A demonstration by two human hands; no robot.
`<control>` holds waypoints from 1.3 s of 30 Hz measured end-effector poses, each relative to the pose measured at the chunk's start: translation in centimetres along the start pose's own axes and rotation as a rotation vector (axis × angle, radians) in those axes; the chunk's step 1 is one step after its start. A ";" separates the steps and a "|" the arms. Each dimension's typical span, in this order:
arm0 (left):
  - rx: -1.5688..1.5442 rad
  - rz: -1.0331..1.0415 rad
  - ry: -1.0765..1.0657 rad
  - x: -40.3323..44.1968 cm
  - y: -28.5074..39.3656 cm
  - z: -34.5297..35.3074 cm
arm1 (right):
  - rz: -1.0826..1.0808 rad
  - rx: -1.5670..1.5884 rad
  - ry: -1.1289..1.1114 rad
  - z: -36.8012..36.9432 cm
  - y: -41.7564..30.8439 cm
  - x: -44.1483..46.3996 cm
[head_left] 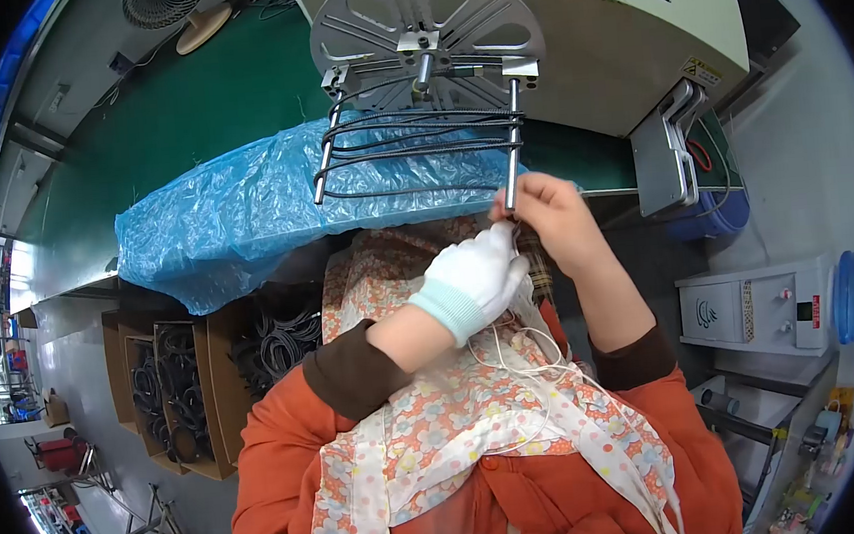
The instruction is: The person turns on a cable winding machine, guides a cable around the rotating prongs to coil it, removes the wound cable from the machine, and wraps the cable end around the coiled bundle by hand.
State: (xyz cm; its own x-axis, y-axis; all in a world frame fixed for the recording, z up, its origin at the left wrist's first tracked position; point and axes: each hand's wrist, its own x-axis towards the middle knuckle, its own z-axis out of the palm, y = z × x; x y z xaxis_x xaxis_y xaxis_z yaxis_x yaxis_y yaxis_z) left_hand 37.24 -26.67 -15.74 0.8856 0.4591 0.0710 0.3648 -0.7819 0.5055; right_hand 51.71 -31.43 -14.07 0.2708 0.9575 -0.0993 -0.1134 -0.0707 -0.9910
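My left hand point(476, 275), in a white knitted glove, is closed just below the tip of the right metal rod point(513, 150). My bare right hand point(556, 219) is beside that tip with fingers pinched together. What either hand holds is too small and hidden to make out. Black cable point(418, 151) is wound in several loops around this rod and the left metal rod point(326, 159). The lowest strand runs toward my right fingers. Both rods stick out from a slotted metal disc point(359, 33) on the machine.
The beige machine body point(570, 45) stands behind the disc. Blue plastic sheeting point(213, 219) covers the front of the green bench point(164, 117). Cardboard boxes point(218, 384) of coiled black cables stand below left. At right are a metal bracket point(661, 158) and a white water dispenser point(751, 310).
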 end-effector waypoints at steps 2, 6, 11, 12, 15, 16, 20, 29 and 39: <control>-0.074 -0.046 -0.003 -1.6 -1.3 0.7 | 0.047 0.100 -0.008 -0.5 0.1 0.3; 0.071 -0.098 -0.046 -6.0 -5.5 -1.1 | 0.108 0.938 -0.241 -2.3 0.2 0.8; 0.010 0.179 0.069 -5.8 -0.6 -8.8 | 0.221 1.095 -0.135 -3.3 -4.0 -0.7; -0.015 0.196 0.210 -5.4 -0.1 -9.9 | 0.218 1.095 -0.136 -3.1 -4.9 -1.0; -0.053 0.142 0.554 -3.6 -0.7 -12.8 | 0.141 0.851 -0.052 -1.9 -7.4 -1.7; -0.018 0.064 0.603 -3.3 -1.2 -14.2 | 0.118 0.765 -0.022 -1.7 -7.8 -1.9; -0.074 0.091 0.730 -2.3 -7.1 -15.1 | -0.076 0.320 0.020 -0.6 -6.0 -2.4; -0.458 -0.134 0.352 -2.1 -9.3 -16.1 | -0.755 -1.147 0.195 4.3 -5.6 -0.6; 0.155 0.312 0.571 -1.6 -9.7 -16.9 | -0.660 -1.076 0.243 5.6 -5.2 0.3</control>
State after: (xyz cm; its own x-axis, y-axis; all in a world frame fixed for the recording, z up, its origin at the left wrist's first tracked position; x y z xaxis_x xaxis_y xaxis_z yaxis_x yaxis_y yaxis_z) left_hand 27.44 -12.69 -6.26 0.6806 0.3194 0.6594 0.1913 -0.9462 0.2609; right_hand 47.03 -29.16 -8.42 0.1597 0.8299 0.5345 0.9023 0.0969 -0.4201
